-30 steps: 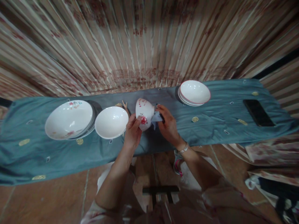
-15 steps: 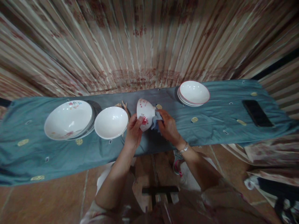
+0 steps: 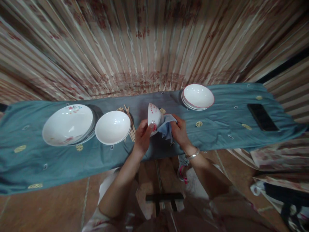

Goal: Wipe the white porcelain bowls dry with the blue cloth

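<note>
My left hand point(image 3: 143, 137) grips a white bowl point(image 3: 154, 115) with red flower prints, tipped on its side above the table. A light blue cloth point(image 3: 166, 127) hangs from my right hand point(image 3: 180, 130), whose fingers are closed on it beside the bowl's foot. Left of my hands stands a plain white bowl point(image 3: 113, 127), with several wooden chopsticks point(image 3: 129, 121) lying between it and my left hand. A stack of white bowls with red rims point(image 3: 199, 96) is at the right, behind my right hand.
Large floral bowls point(image 3: 69, 124) are stacked at the left of the table. A black phone point(image 3: 262, 117) lies at the right on the green tablecloth point(image 3: 217, 135). A pleated curtain point(image 3: 149, 48) hangs close behind the table. Below is a dark stool point(image 3: 164, 197).
My right hand has drawn away from the bowl's base to the right, and the cloth now hangs more spread out. The bowl has shifted slightly right and turned in my left hand.
</note>
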The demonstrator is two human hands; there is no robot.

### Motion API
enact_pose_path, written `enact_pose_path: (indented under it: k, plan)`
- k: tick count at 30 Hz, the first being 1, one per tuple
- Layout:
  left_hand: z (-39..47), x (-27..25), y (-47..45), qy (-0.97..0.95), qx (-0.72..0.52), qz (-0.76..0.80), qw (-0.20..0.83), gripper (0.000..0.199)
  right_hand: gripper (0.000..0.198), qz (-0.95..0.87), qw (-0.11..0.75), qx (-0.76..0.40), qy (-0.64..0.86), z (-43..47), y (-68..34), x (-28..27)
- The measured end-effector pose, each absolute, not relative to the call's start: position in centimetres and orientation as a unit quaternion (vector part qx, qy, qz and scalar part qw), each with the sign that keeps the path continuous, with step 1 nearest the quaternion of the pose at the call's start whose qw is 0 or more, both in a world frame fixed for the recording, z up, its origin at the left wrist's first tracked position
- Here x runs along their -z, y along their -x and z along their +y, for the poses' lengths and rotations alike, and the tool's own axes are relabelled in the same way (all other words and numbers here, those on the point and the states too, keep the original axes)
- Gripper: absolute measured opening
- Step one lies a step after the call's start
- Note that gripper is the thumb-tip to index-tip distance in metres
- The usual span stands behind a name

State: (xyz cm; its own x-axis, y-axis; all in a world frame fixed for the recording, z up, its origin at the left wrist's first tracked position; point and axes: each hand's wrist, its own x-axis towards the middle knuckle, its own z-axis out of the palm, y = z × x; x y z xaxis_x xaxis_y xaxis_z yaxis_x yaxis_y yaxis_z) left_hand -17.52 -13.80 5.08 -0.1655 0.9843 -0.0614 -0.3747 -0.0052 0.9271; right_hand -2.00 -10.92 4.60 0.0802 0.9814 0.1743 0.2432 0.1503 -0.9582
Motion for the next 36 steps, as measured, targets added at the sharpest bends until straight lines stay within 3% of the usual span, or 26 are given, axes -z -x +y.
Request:
enact_pose_path:
  k: [5, 11, 15, 19, 26, 36]
  plan:
    - [-14.0, -5.5, 17.4, -0.426, -0.610, 0.449, 0.495, 0.020, 0.030, -0.581, 0.514, -0.340, 0.531, -10.7, 1.2, -5.2]
    - [-14.5, -5.6, 17.2, -0.477, -0.559, 0.474, 0.486, 0.016, 0.043, -0.675, 0.515, -0.216, 0.482, -11.1, 0.8, -5.6]
    - [-14.7, -5.7, 17.1, -0.466, -0.550, 0.476, 0.504, 0.019, 0.056, -0.771, 0.453, -0.144, 0.423, -12.1, 1.9, -5.7]
    - [-14.7, -6.1, 17.3, -0.456, -0.559, 0.471, 0.508, 0.022, 0.056, -0.820, 0.408, -0.131, 0.378, -12.4, 2.7, -5.8]
    - [-15.1, -6.2, 17.6, -0.510, -0.511, 0.454, 0.523, 0.016, 0.048, -0.769, 0.456, -0.203, 0.399, -10.6, 1.6, -5.7]
    - [-15.6, -6.4, 17.9, -0.572, -0.469, 0.450, 0.501, 0.019, 0.034, -0.532, 0.495, -0.454, 0.516, -7.9, 1.2, -4.1]
